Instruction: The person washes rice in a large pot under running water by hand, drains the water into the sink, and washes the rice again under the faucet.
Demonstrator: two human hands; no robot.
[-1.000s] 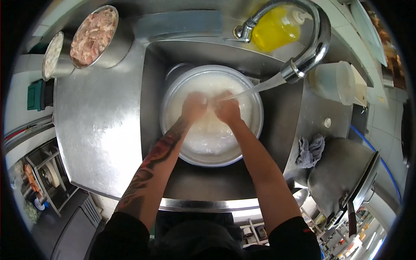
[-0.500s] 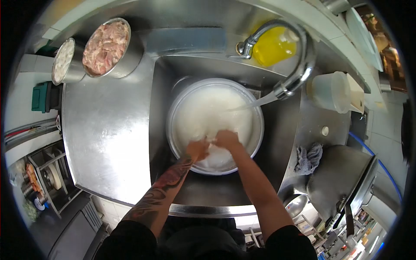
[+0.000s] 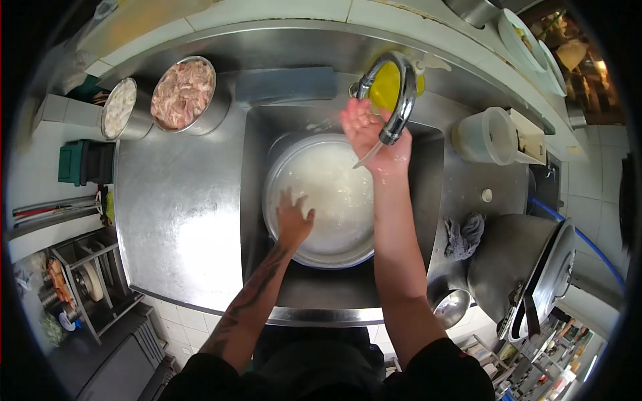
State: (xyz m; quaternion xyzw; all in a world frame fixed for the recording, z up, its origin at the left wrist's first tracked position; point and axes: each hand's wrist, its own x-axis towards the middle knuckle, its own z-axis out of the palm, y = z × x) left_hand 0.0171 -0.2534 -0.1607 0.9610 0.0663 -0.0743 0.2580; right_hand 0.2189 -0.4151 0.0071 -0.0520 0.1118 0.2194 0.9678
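A large round basin (image 3: 321, 260) of cloudy white water (image 3: 328, 177) sits in the steel sink (image 3: 341, 284). Over its left side is my left hand (image 3: 294, 224), fingers spread and holding nothing; I cannot tell whether the fingertips touch the water. My right hand (image 3: 366, 137) is raised at the basin's far right, palm up and fingers apart beneath the curved chrome faucet (image 3: 404, 87). A short stream of water (image 3: 364, 158) shows at the spout, by the palm. The spout hides part of this hand.
Metal containers of raw meat (image 3: 182, 93) and of something white (image 3: 119, 110) stand at the back left. Behind the faucet is a jug of yellow liquid (image 3: 382, 87). On the right are a plastic tub (image 3: 485, 137), a grey cloth (image 3: 465, 237) and a large pot (image 3: 508, 257).
Both hands, earlier together in the cloudy water, have separated. My right hand has risen to the faucet and opened; my left has opened over the basin's left side. The view has shifted slightly.
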